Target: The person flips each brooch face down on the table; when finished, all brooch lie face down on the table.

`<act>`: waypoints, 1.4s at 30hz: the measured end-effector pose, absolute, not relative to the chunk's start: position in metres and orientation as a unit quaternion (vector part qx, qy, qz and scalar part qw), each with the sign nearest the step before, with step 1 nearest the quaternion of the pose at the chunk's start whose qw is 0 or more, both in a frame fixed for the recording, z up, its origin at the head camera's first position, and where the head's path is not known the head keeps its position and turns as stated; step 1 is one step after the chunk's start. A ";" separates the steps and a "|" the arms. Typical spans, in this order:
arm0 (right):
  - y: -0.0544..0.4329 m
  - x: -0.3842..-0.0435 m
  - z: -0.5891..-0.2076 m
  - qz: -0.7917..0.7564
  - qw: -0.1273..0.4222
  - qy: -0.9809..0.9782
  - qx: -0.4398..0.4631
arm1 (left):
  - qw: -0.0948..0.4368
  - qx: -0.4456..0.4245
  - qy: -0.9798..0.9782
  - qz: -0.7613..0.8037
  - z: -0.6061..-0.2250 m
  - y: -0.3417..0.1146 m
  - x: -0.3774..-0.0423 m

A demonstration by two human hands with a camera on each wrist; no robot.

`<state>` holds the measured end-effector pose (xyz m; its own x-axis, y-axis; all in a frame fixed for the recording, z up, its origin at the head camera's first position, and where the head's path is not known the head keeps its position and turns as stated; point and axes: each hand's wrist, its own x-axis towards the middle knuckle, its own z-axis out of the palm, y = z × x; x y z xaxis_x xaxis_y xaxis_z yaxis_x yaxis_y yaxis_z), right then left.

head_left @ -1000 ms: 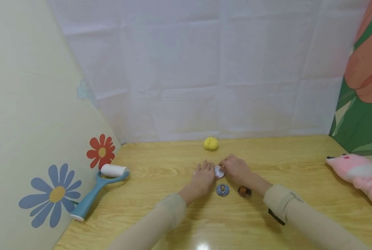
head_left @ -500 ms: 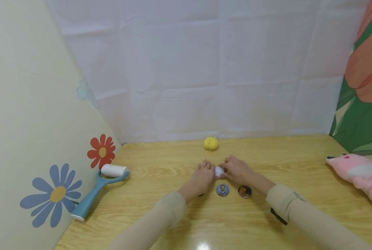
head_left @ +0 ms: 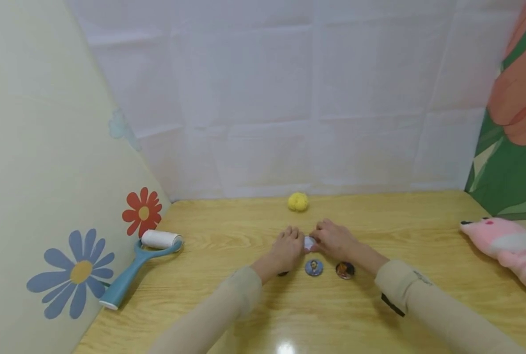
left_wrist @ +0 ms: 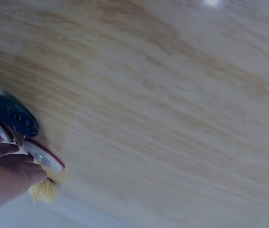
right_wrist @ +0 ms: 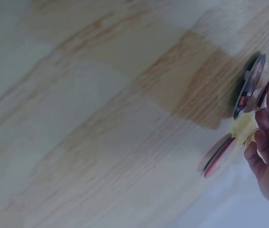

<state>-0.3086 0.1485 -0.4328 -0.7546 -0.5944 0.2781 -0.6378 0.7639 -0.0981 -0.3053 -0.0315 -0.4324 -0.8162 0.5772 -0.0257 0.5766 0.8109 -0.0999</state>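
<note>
In the head view my left hand (head_left: 286,247) and right hand (head_left: 336,241) meet at a pale round badge (head_left: 309,243). Each pinches an edge of it between thumb and fingers. Just below lie a blue portrait badge (head_left: 314,267) and a dark badge (head_left: 345,270). Another dark badge (head_left: 282,274) shows only its edge beneath my left wrist. The left wrist view has a dark blue badge (left_wrist: 15,115) and a red-rimmed badge (left_wrist: 44,154) close to my left hand. In the right wrist view another red-rimmed badge (right_wrist: 217,156) lies near my right fingertips (right_wrist: 254,156).
A yellow ball (head_left: 298,202) sits behind the hands on the wooden table (head_left: 227,216). At the left, a blue-handled lint roller (head_left: 126,285) leans by the flowered wall panel (head_left: 6,196). A pink plush toy (head_left: 502,241) lies at the right edge.
My right hand has shifted very slightly, and less of the pale badge shows. The left hand now covers the badge edge seen at its left, while a dark edge shows below its wrist.
</note>
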 end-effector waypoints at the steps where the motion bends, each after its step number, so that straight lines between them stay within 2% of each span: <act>1: 0.150 -0.309 -0.432 0.095 0.119 -0.931 0.333 | 0.011 -0.307 -0.950 0.049 -0.432 -0.032 -0.306; 6: 0.160 -0.311 -0.427 0.093 0.131 -0.927 0.338 | 0.043 -0.337 -0.941 -0.005 -0.428 -0.028 -0.310; 12: 0.182 -0.316 -0.422 0.087 0.134 -0.924 0.348 | 0.032 -0.363 -0.929 -0.067 -0.416 -0.015 -0.310; 15: 0.193 -0.316 -0.420 0.101 0.125 -0.928 0.335 | 0.044 -0.377 -0.922 -0.074 -0.415 -0.008 -0.312; 19: 0.203 -0.313 -0.417 0.106 0.106 -0.936 0.318 | 0.044 -0.367 -0.926 -0.071 -0.413 0.003 -0.313; 29: 0.220 -0.303 -0.423 0.152 0.033 -0.934 0.323 | -0.015 -0.322 -0.946 -0.047 -0.418 0.028 -0.308; 32: 0.218 -0.302 -0.424 0.166 0.017 -0.933 0.318 | -0.004 -0.335 -0.942 -0.017 -0.423 0.031 -0.306; 42: 0.216 -0.302 -0.427 0.135 0.072 -0.938 0.311 | 0.001 -0.318 -0.948 -0.020 -0.427 0.037 -0.302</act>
<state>-0.3023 0.2160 -0.4270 -0.7957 -0.5647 0.2190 -0.6036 0.7694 -0.2093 -0.3021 0.0367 -0.4265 -0.7978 0.6028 0.0146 0.6028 0.7970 0.0374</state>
